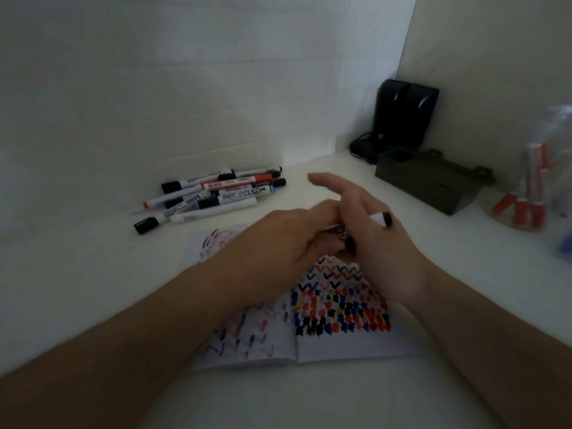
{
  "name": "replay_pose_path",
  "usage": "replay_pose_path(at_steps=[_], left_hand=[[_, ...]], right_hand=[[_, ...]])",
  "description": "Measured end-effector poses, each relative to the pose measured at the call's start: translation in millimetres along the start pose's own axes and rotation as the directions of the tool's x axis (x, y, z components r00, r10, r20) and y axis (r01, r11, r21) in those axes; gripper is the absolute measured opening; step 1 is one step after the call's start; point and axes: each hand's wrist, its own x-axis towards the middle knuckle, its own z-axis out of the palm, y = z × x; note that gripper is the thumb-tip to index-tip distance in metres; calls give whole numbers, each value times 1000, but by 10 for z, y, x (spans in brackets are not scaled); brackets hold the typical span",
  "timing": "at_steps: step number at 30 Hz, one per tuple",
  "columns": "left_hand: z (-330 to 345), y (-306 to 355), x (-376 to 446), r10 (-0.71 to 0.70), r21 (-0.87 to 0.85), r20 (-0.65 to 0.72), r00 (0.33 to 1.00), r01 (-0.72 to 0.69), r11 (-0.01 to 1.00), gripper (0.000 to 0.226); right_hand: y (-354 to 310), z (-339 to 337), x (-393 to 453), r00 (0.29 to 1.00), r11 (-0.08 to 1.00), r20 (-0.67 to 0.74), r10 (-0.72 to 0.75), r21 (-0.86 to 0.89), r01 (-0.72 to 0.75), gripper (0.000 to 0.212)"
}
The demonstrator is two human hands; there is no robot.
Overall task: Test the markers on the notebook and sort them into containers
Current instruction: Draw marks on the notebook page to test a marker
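Hands meet mid-frame over the open notebook (325, 317), which we see covered in red, blue and black test marks. Right hand (368, 239) grips a marker (382, 218), its black-capped end poking out past the hand; index finger extended. Left hand (278, 239) has fingers curled at the marker's other end; we can't tell exactly what it pinches. Marker pile (213, 193) upper left. Clear container (538, 181) with red markers at right edge.

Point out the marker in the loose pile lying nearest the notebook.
The black-capped marker at the pile's front-left edge; its cap juts toward the notebook, the others lying farther back.
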Motion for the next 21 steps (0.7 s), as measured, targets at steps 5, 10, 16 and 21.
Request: replay_pose_path(at_steps=[5,10,16,21], left_hand=[[194,-36,-4,-80,-46,8,997,80,996,19],[254,3,52,-90,-30,4,996,90,995,34],[235,52,83,-147,-93,56,988,152,984,29],[217,55,121,-151,-162,91,984,164,973,27]], right_hand=[[39,-26,11,981,979,-119,152,157,-132,35],[170,-43,59,972,937,-83,220,295,-186,36],[218,-62,75,975,924,-60,215,336,-183,39],[216,-84,56,984,925,-34,173,348,-151,41]])
